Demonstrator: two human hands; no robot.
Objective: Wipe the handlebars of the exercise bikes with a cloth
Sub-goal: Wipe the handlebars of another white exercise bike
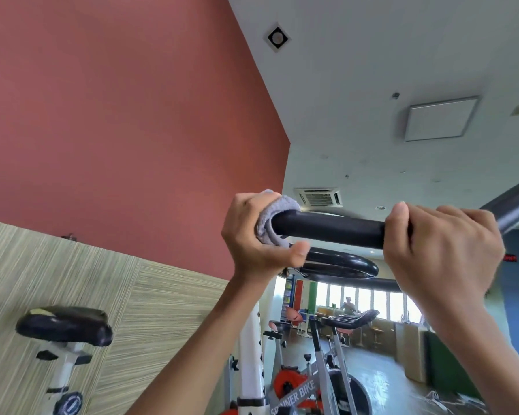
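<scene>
A black padded handlebar (327, 229) runs across the middle of the head view, seen from below. My left hand (252, 235) grips its left end through a grey cloth (270, 223) wrapped round the bar. My right hand (441, 247) grips the bare bar further right, fingers curled over it. A second black loop of the handlebar (342, 263) lies just under the first.
A black saddle (65, 324) on a white post stands at lower left by a striped wall panel. The white bike post (252, 354) rises between my arms. A grey spinner bike (321, 378) with an orange flywheel stands behind. A person stands by far windows.
</scene>
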